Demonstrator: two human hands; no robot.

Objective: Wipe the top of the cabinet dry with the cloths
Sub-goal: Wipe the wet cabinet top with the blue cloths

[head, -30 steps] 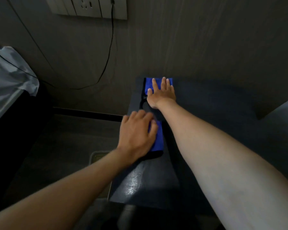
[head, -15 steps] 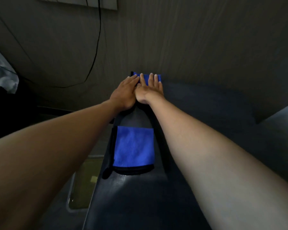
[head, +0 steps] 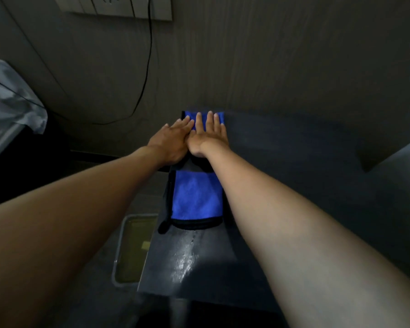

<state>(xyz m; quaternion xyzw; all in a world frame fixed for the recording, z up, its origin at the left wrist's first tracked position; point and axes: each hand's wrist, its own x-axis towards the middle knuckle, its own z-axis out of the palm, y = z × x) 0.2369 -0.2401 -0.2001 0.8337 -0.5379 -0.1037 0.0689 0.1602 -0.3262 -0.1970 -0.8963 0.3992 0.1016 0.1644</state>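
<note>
The dark cabinet top [head: 294, 166] runs away from me to the wall. At its far left corner lies a blue cloth [head: 219, 115] with black trim. My left hand [head: 169, 140] and my right hand [head: 206, 136] press flat on this cloth side by side, fingers stretched toward the wall and thumbs touching. A second blue cloth [head: 197, 200] with a black hem lies free on the top, nearer to me, between my forearms. A wet, shiny patch [head: 185, 256] shows on the top just in front of this second cloth.
A shallow tray [head: 134, 249] with yellowish liquid sits on the floor left of the cabinet. A black cable [head: 147, 67] hangs from the wall socket panel [head: 114, 5]. White fabric [head: 10, 102] lies at the left, and a pale surface [head: 400, 176] at the right.
My left hand left the nearer cloth and moved to the far cloth beside my right hand. The nearer cloth now lies uncovered. The view has shifted slightly.
</note>
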